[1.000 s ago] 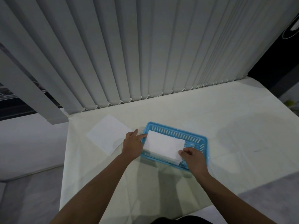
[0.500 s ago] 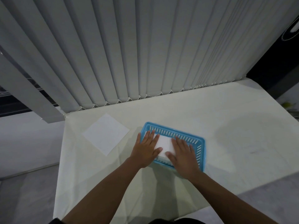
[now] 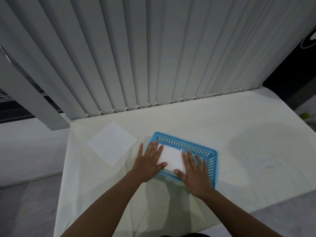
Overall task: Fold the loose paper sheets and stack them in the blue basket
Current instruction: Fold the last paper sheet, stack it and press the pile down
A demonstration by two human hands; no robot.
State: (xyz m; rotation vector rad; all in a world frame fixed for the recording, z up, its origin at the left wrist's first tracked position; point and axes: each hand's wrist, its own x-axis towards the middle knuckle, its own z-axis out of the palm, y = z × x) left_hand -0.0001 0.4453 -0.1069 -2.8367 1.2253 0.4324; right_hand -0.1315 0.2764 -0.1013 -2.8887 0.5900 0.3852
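Note:
A blue slotted basket (image 3: 191, 144) sits on the white table, a little in front of me. Folded white paper (image 3: 171, 158) lies stacked inside it. My left hand (image 3: 148, 161) rests flat with fingers spread over the basket's left end and the paper's left edge. My right hand (image 3: 194, 170) lies flat, fingers apart, on the paper's right part and the basket's right side. Neither hand grips anything. A loose unfolded white sheet (image 3: 112, 145) lies flat on the table to the left of the basket.
The table (image 3: 248, 151) is covered in a white cloth and ends close to the left of the loose sheet. Grey vertical blinds (image 3: 153, 57) hang along the table's far edge. The floor lies beyond the left and near edges.
Both hands went from pinching the folded paper's edges to lying flat on it in the basket. Since half a second ago they have slid apart, baring the paper's middle.

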